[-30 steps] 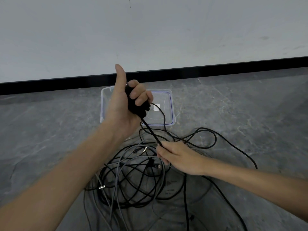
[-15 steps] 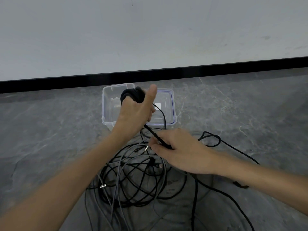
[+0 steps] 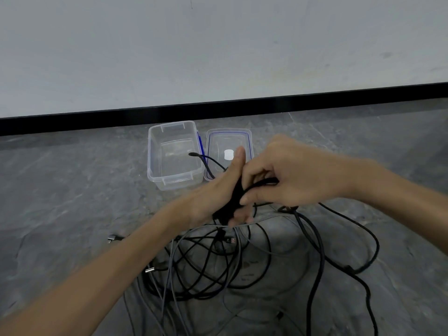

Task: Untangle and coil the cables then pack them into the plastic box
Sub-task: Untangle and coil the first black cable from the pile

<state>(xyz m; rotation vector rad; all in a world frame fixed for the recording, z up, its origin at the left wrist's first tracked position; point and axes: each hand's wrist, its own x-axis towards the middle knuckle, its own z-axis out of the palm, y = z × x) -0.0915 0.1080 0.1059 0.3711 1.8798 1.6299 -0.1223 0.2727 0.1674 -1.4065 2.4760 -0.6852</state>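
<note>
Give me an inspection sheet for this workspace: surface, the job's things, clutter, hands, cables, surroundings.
Surface: grey stone-look floor.
Job's things: clear plastic box open, no coil inside; its lid lies flat to the box's right.
Clutter: nothing seen.
Hands: left hand grips a black cable coil, thumb up; right hand pinches the coil's loose strand.
Cables: tangled pile of black and grey cables on the floor below the hands, not yet coiled, plug ends showing.
Surroundings: pale wall with black skirting.

Left hand (image 3: pixel 211 202), right hand (image 3: pixel 293 173) bare; left forearm (image 3: pixel 109 275), right forearm (image 3: pixel 400 214) bare to frame edges.
</note>
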